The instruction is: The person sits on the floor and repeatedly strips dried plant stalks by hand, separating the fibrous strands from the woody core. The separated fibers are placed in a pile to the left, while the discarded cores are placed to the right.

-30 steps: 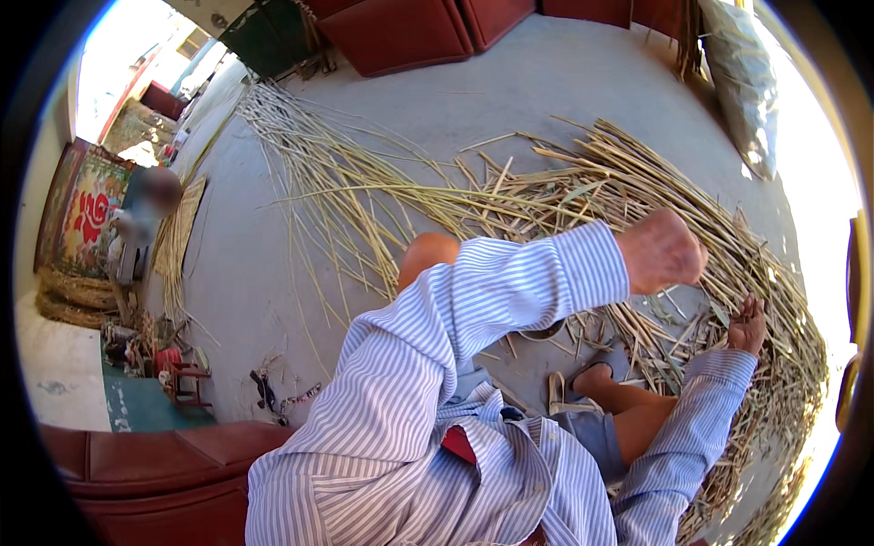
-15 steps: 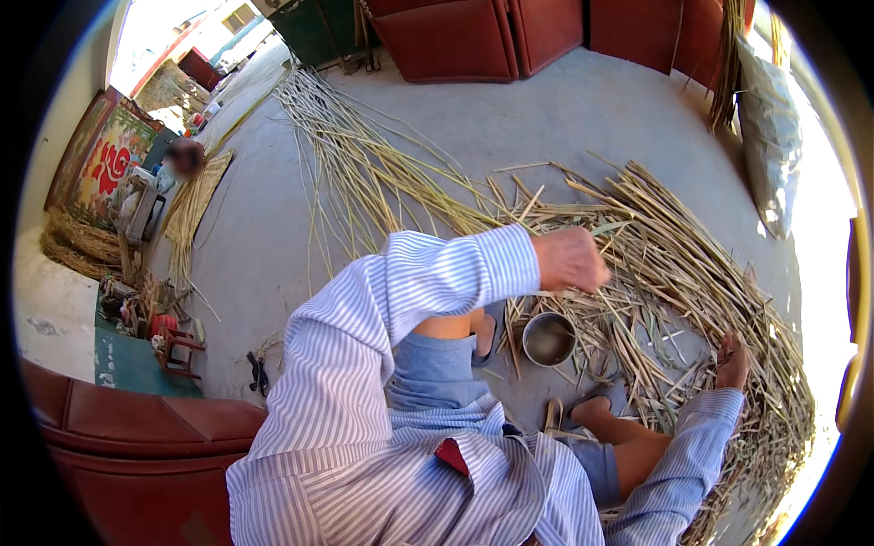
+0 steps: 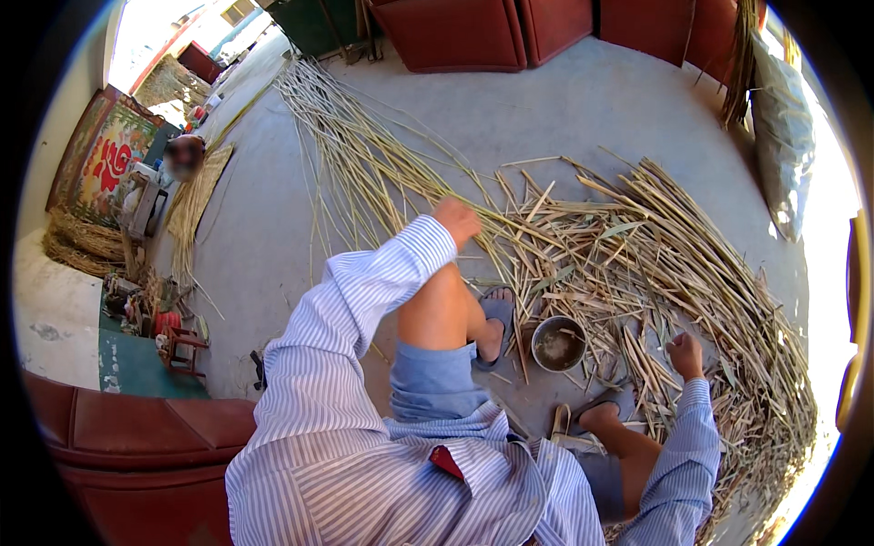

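Long split reed strips [image 3: 364, 136] fan across the floor to the far left. Over their near end is my left hand [image 3: 457, 221], fingers closed; whether a strip is in its grip is hidden. My right hand [image 3: 685, 355] is curled into a fist above loose reed scraps [image 3: 637, 300], and what it holds, if anything, does not show. A thick pile of uncut reeds [image 3: 719, 255] curves along my right side. Between my feet and the scraps stands a round metal bowl [image 3: 535, 357] of murky liquid.
A red sofa [image 3: 164, 423] is at the near left, with more red seats [image 3: 455, 36] at the far side. A small red stool [image 3: 185, 350] and a reed mat [image 3: 196, 205] lie left, near another person [image 3: 185, 156]. A pale sack [image 3: 783, 136] leans at right.
My left hand has moved left from above the scraps to the long strips. My right hand has drawn up and inward, away from the reed pile.
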The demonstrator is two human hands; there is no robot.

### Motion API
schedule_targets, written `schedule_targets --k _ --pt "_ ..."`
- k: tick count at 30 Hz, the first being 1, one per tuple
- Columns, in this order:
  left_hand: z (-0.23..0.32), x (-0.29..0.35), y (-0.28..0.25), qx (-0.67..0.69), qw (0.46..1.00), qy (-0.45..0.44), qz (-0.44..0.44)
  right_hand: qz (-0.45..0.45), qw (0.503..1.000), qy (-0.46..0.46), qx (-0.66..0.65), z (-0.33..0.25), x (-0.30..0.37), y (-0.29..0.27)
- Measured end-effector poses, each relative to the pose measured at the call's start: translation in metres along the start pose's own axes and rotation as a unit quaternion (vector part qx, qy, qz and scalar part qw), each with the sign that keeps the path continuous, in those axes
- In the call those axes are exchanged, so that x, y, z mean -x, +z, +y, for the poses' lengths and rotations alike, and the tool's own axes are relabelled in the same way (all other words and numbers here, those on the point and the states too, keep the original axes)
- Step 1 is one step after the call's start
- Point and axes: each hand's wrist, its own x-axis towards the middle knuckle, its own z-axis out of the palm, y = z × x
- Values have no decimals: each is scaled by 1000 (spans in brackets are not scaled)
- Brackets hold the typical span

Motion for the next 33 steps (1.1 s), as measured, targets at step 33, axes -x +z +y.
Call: schedule_targets --k 33 --pt "187 -186 -23 246 934 106 -238 -675 549 300 391 281 181 27"
